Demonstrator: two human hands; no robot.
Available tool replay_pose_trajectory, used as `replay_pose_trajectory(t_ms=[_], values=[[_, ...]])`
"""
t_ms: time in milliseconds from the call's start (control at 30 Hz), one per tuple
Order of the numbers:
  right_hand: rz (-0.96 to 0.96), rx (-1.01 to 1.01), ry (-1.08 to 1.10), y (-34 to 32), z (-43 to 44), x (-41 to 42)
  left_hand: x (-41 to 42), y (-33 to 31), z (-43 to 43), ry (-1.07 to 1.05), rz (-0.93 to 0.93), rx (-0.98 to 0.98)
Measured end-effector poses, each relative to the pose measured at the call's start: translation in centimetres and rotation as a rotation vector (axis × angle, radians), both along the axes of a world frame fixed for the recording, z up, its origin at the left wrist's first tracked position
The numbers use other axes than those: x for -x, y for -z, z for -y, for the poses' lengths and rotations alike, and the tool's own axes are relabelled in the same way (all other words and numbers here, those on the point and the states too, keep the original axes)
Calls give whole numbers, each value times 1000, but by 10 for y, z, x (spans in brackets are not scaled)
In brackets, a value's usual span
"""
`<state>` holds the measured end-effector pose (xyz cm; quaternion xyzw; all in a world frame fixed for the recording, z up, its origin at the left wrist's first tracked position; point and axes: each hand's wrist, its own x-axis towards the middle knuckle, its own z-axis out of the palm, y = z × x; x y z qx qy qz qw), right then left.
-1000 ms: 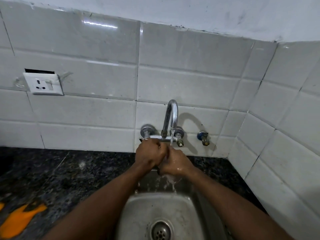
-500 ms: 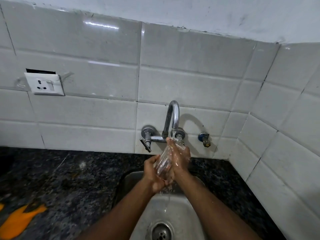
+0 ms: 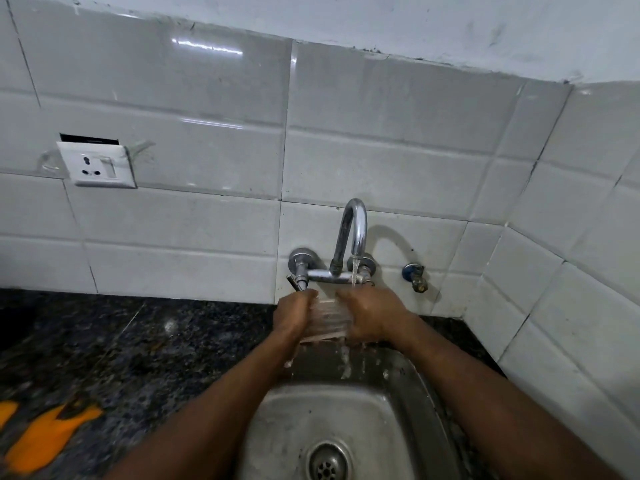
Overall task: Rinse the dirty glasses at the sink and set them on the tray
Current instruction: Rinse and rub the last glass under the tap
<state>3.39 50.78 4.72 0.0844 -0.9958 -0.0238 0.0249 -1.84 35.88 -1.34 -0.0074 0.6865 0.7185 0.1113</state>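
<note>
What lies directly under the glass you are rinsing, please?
The steel sink, water dripping into it. The left hand and right hand cover the ends of the glass.

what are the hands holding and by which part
A clear glass, clasped between both hands under the tap: left hand on its left side, right hand on its right. Whether those are rim and base cannot be told.

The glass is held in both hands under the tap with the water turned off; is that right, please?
Not quite: the head view shows water running from the tap; the left hand and right hand do hold the glass under it.
</note>
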Motion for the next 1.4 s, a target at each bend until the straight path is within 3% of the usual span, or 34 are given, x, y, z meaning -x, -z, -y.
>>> replay_pose_trajectory(t_ms=[67,133,167,233,300,333,400,433,500,533,567,633,700,767,833,867,933,1000,1033,1100,1167,1233,1267,1367,1400], values=[[148,180,73,-9,-1,1,-9,3,1,41,-276,-49],[300,377,180,-10,0,1,-11,7,0,55,-434,4],[273,357,178,-7,5,-1,-7,6,-2,11,-412,66],[-8,65,55,12,15,-3,-1,-3,-6,-115,-108,106],[-239,-113,-58,28,19,-3,-5,-12,-5,-87,179,63],[-272,-124,-84,30,18,-3,-7,-14,-4,-46,200,67],[-199,-37,-89,26,10,1,-10,-11,-1,14,59,41],[-77,94,-52,21,5,2,-11,-7,1,22,-108,37],[205,336,40,9,1,2,-13,-4,3,64,-443,143],[244,353,67,8,2,2,-13,-5,1,61,-513,230],[199,294,77,11,6,1,-10,-9,-4,31,-491,323],[-33,108,56,25,13,-1,-5,-17,-10,-45,-260,448],[-149,66,45,35,17,-2,-2,-22,-11,-27,-139,527],[-46,231,75,31,12,-1,2,-16,-9,30,-341,435],[204,498,132,21,2,2,-4,-12,-1,96,-635,345],[269,533,145,18,2,1,-3,-10,0,107,-701,352],[141,362,158,23,10,-1,2,-8,-8,32,-603,489],[-118,145,150,34,23,-6,6,-12,-20,-61,-309,659],[-183,140,141,41,26,-7,7,-11,-24,-54,-229,694],[-108,330,167,45,22,-7,6,-7,-25,-23,-276,600],[146,700,218,36,8,-3,-1,-11,-14,35,-546,480],[291,845,201,30,1,-2,-5,-13,-6,109,-791,465],[256,774,213,30,5,-3,-6,-15,-7,99,-800,501],[-83,333,257,40,24,-5,-5,-16,-18,20,-455,738],[-100,322,251,43,25,-5,-4,-15,-19,27,-416,781]])
